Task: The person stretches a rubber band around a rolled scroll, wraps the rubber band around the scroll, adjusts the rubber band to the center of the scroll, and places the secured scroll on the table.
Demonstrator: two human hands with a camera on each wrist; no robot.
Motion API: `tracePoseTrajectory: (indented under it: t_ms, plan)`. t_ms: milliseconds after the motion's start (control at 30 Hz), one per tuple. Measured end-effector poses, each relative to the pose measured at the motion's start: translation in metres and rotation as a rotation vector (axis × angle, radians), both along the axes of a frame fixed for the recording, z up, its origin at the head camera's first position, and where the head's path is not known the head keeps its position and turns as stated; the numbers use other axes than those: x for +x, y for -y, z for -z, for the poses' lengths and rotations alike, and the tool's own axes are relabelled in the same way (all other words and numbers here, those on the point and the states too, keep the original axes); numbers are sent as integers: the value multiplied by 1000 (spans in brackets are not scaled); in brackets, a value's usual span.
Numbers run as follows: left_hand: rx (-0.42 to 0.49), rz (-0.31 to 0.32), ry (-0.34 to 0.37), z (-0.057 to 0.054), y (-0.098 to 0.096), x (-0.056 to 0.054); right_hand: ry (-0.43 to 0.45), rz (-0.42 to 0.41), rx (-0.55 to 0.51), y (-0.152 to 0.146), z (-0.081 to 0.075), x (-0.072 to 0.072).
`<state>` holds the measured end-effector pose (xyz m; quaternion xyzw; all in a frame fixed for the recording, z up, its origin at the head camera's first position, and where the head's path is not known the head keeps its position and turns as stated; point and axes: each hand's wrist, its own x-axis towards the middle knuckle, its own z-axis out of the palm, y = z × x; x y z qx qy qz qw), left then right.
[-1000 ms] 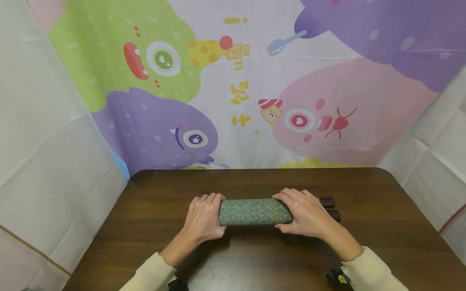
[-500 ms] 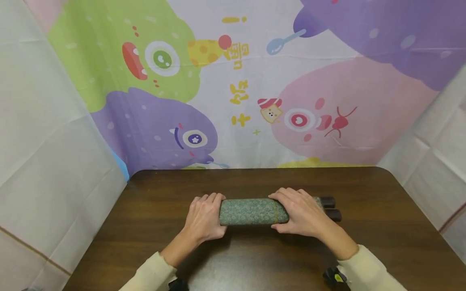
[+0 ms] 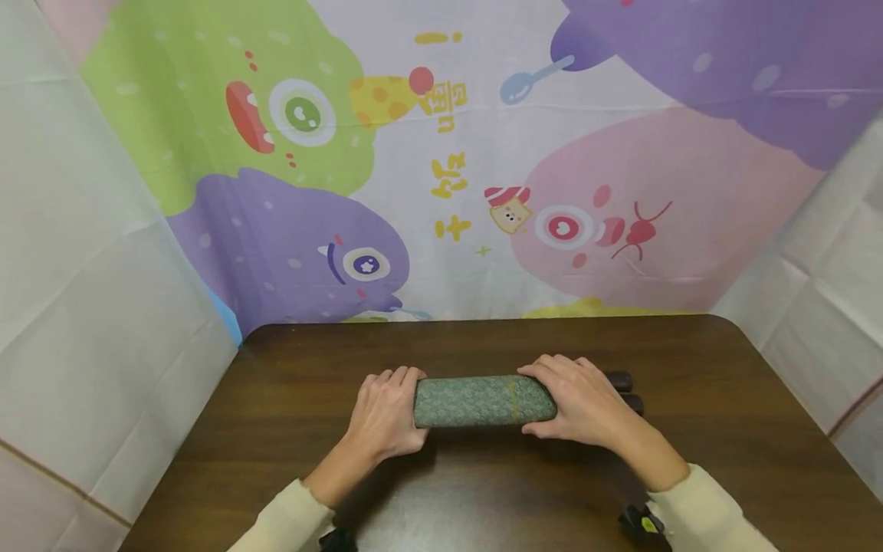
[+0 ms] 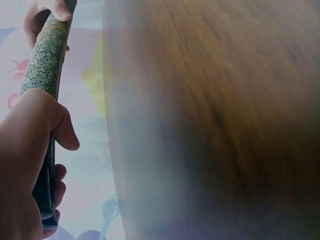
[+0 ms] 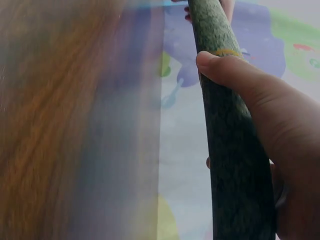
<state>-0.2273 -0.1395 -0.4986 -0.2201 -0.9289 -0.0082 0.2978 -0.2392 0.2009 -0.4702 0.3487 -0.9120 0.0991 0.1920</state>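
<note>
A rolled scroll (image 3: 469, 402) with green floral cloth backing is held crosswise above the dark wooden table (image 3: 448, 491). A thin yellow band (image 3: 513, 400) goes round it near the right hand. My left hand (image 3: 386, 414) grips the left end, thumb on the near side and fingers over the far side. My right hand (image 3: 578, 405) holds the right part the same way, and its thumb lies just beside the band in the right wrist view. Two dark roller ends (image 3: 631, 403) stick out past the right hand. Dark roller ends (image 4: 44, 200) also show within the left hand's grip.
Behind the table's far edge hangs a cloth (image 3: 469, 284) printed with cartoon monsters. White sheeting (image 3: 103, 268) covers the left side, and more white sheeting (image 3: 821, 307) covers the right. Dark straps or devices (image 3: 641, 525) sit at the wrists.
My right hand slid slightly left along the scroll, then back right. The yellow band now lies a little farther left, with more cloth between it and the hand. My left hand stays in place.
</note>
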Motion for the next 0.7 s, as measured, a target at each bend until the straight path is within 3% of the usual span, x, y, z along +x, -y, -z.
tracePoseTrajectory:
  t_ms: [700]
  plan:
    - [5, 9, -11, -1, -2, 4, -83, -79, -35, 7, 5, -2]
